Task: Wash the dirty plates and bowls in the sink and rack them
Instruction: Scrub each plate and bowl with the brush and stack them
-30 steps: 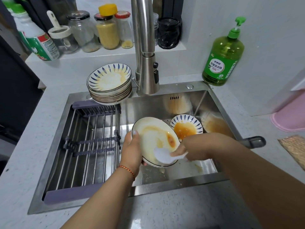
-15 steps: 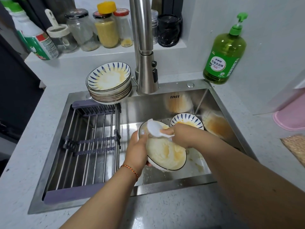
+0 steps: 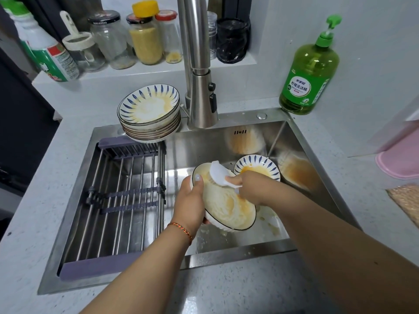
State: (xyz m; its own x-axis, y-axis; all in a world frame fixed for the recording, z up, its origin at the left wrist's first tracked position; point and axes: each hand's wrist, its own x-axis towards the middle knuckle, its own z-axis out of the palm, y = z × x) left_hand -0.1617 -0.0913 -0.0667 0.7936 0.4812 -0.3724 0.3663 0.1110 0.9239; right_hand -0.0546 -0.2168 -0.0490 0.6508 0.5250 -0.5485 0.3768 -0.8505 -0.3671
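Over the sink (image 3: 317, 177), the left hand (image 3: 189, 206) grips the tilted plate (image 3: 226, 207) by its left rim while the right hand (image 3: 250, 188) holds a white scrubber (image 3: 218, 173) at its far edge; best to sweep firmly across the remaining orange smears, keeping the plate braced

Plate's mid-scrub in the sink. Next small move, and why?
Probably sweep the brush down across the plate toward its lower right. The left hand holds the plate tilted over the sink, the right hand has the brush at the upper rim, and orange residue shows along the lower right. The rack can wait.
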